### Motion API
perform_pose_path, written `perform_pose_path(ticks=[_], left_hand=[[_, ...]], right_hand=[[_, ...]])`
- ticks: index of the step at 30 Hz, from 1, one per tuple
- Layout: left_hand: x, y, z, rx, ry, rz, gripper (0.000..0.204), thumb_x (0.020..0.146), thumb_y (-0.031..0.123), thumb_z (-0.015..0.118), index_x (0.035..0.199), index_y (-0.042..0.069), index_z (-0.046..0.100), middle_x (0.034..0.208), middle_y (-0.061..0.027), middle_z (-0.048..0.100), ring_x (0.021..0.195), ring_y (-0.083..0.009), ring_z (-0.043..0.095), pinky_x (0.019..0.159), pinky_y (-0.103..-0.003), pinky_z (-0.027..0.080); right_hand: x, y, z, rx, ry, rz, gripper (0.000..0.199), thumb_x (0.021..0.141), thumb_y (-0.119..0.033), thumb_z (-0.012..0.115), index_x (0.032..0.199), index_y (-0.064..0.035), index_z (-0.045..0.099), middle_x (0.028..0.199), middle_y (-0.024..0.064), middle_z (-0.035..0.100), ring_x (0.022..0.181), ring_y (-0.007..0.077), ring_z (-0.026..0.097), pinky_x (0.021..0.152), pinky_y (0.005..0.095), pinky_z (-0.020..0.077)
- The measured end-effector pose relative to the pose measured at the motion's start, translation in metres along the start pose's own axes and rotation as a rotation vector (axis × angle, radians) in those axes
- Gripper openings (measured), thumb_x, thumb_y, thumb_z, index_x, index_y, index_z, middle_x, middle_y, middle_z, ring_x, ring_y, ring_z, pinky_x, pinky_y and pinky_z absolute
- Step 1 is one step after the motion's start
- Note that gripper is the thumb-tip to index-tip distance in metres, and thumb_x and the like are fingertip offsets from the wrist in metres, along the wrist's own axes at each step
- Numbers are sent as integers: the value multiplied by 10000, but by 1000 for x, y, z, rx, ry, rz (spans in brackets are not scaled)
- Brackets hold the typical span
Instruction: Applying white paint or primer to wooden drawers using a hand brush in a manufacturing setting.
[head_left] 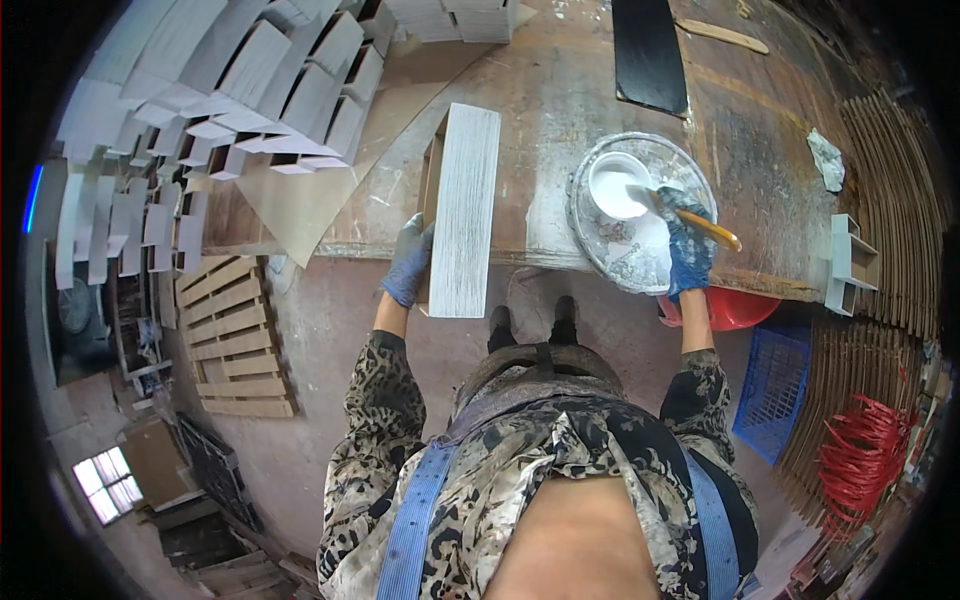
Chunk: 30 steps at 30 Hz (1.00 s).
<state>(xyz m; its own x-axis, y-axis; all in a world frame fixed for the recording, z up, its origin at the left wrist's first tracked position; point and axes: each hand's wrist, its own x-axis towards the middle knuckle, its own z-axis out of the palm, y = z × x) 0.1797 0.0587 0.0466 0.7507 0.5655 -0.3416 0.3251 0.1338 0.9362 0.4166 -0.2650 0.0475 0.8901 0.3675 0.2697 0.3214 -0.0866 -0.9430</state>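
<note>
Workbench (545,100) fills the frame's upper middle. Upper right of centre, a round tray (632,242). Upper centre, a white-streaked box (466,210) overhangs the bench edge, its lower left side gripped by the left hand (407,265). The right hand (690,248), beside a white cup (594,188), clasps a paintbrush (714,231).

Blue gloves (406,268) are worn with black-and-cream leopard-print sleeves (378,405), blue striped shoulder straps (418,520) and dark shoes (565,308).
</note>
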Motion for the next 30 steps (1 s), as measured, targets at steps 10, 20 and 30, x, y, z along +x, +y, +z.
perform_pose_path(ticks=[10,20,30], left_hand=[[-1,13,11,-61,-60,-10,255,883,181,480,995,-46,514,833,-76,614,697,-98,579,597,-242,483],[-2,9,5,-72,-44,-12,259,878,180,494,1000,-47,523,840,-65,604,716,-90,555,621,-236,473],[-1,7,3,27,-36,7,296,856,159,517,1055,-61,515,906,-96,609,798,-117,557,696,-253,466]], right_hand=[[7,-15,11,9,-61,196,217,763,-55,611,976,-47,573,1007,73,612,939,186,567,862,280,418],[21,-88,57,803,-146,400,351,755,-128,658,1066,-9,545,1054,90,578,962,185,555,853,323,454],[87,-124,151,512,-597,467,395,735,-155,674,1080,-19,537,1017,81,592,953,191,560,858,310,443]])
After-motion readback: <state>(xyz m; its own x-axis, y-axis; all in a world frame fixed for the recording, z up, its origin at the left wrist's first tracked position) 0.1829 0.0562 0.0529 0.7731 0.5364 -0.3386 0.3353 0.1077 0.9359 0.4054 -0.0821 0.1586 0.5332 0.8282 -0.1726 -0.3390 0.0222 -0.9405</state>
